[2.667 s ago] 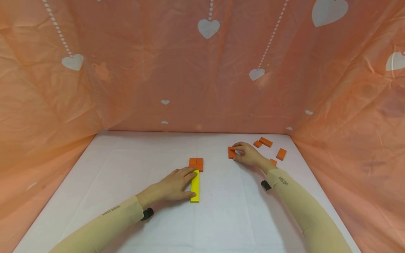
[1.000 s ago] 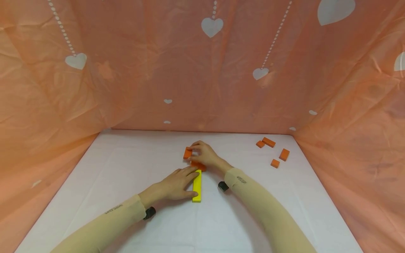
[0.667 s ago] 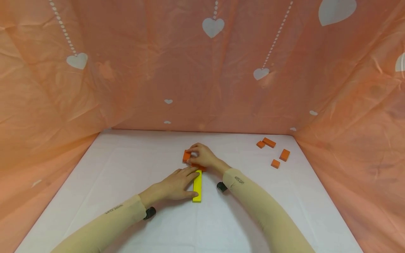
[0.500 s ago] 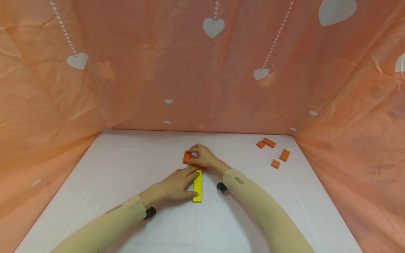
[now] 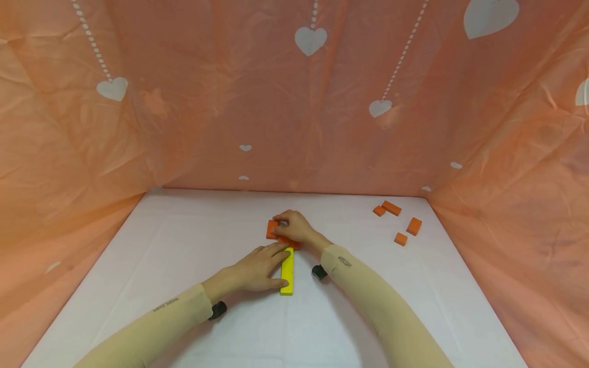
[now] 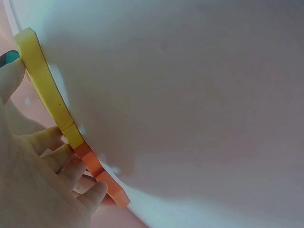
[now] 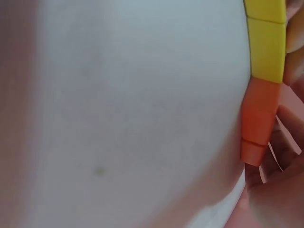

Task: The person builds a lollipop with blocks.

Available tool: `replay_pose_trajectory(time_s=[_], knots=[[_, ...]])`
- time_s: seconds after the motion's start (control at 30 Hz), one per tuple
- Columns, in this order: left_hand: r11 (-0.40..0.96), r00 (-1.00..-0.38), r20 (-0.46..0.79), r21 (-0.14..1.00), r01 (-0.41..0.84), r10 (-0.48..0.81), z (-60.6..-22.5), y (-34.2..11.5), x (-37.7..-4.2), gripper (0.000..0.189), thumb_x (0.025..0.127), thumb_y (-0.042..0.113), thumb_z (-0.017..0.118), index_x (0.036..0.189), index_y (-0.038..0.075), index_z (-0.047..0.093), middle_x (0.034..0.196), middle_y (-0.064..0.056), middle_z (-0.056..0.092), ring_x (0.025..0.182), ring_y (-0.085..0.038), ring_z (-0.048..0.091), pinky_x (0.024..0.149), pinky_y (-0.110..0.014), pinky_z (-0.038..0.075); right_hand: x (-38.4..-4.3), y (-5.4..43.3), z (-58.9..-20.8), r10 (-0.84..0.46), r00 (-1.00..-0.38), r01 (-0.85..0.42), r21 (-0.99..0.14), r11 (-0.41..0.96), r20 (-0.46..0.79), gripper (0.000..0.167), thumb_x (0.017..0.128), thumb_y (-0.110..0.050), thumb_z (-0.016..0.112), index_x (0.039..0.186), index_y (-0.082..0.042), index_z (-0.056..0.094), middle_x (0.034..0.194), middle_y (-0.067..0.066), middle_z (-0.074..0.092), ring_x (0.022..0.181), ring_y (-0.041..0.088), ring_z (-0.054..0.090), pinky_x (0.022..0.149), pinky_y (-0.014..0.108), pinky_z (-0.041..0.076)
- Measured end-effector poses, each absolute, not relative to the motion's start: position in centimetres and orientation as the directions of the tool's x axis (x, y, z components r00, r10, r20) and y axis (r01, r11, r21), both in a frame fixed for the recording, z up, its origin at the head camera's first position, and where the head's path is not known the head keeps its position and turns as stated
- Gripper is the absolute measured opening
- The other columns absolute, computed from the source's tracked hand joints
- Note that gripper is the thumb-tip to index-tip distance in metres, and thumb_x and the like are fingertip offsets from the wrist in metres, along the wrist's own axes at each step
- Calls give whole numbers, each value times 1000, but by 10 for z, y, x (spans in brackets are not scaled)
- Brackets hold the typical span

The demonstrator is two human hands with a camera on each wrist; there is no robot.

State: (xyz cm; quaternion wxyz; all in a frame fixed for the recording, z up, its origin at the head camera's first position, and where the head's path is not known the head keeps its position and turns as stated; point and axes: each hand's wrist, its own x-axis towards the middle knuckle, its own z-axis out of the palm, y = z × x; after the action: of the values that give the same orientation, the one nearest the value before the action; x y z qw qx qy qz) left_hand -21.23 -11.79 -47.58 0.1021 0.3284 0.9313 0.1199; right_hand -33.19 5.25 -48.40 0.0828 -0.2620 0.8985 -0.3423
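My left hand (image 5: 257,268) lies beside a row of yellow blocks (image 5: 287,276), its spread fingers and thumb touching them. A seam shows in the yellow row (image 6: 50,90) in the left wrist view, with orange blocks (image 6: 114,190) continuing the line beyond it. In the head view, my right hand (image 5: 296,227) pinches an orange block (image 5: 270,230) at the far left corner of a small orange cluster (image 5: 291,244), which the hand partly hides. The right wrist view has orange blocks (image 7: 260,114) directly against the yellow ones, my right fingertips at their end.
Several loose orange blocks lie at the back right: a long one (image 5: 391,208), a small one (image 5: 379,210), a rectangular one (image 5: 414,226) and another small one (image 5: 401,239). A white cloth (image 5: 207,220) covers the table; an orange curtain (image 5: 221,102) with hearts encloses it.
My right hand has carried an orange block from the right side leftward to the cluster, then drawn it slightly nearer. The left hand stays on the yellow blocks.
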Motion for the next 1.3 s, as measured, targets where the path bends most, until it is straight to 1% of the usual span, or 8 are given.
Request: replay_pose_trajectory(time_s=[0.37,0.63,0.87,1.07,1.3], knots=[[757,-763,-112,277,591,637,-476,-118,-212,82,97,57,65,158,8,44,167,-12,35,154,-31,30,122,-56,31,-331,52,-484,-524,-851,-425,-641,639,41,46,95,-25,77,135,-3,69,133,15,66,127,33,57,115,46,42],[767,-766,-133,273,581,628,-474,-117,-211,82,97,57,64,159,9,41,169,-10,31,155,-30,28,123,-55,30,-331,55,-485,-525,-851,-419,-645,639,32,46,96,-25,76,136,-4,68,133,15,65,127,33,57,115,47,42],[764,-763,-128,264,589,633,-472,-118,-211,81,98,57,64,159,8,42,168,-11,32,155,-31,28,122,-56,30,-330,56,-483,-525,-851,-417,-637,648,23,44,96,-24,75,136,-5,69,134,15,65,127,33,58,114,47,43],[765,-766,-130,276,582,630,-473,-118,-209,80,98,56,65,158,8,43,168,-12,32,155,-32,29,123,-55,30,-326,57,-481,-519,-855,-391,-658,644,1,45,96,-25,75,136,-5,68,136,15,64,128,33,56,115,48,42],[765,-766,-128,270,584,630,-472,-117,-209,80,97,56,65,158,8,43,167,-12,33,154,-31,30,122,-54,31,-326,57,-481,-528,-849,-412,-650,639,20,44,96,-23,76,135,-4,69,135,16,64,127,34,57,115,47,43]])
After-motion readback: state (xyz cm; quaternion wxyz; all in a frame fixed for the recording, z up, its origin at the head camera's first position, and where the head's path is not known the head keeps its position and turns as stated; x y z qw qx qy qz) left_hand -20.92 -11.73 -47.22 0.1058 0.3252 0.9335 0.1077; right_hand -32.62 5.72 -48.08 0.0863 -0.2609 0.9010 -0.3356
